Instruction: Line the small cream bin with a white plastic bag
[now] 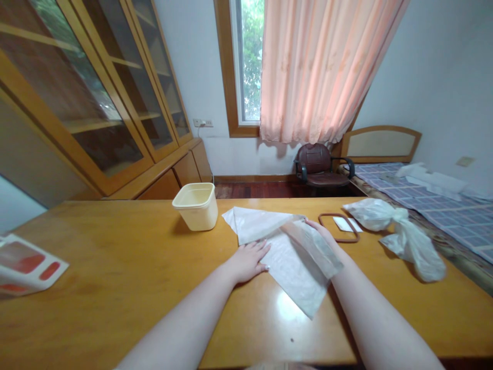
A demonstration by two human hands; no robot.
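Note:
A thin whitish plastic bag (pixel 283 246) lies partly folded on the wooden table, with one corner pointing toward me. My left hand (pixel 249 261) rests flat at its left edge, fingers spread. At the bag's right side, my right hand (pixel 325 239) touches the upper edge; a raised, see-through flap of the bag covers much of the hand, and its fingertips show near the top corner. Whether those fingers pinch the plastic cannot be made out.
A cream bin (pixel 200 213) stands behind the left hand. Right of the bag are a brown rectangular ring (pixel 339 240), white cards (pixel 342 224) and a knotted plastic bag (pixel 404 231). A white-and-red box (pixel 31 267) sits far left on the table (pixel 115 267).

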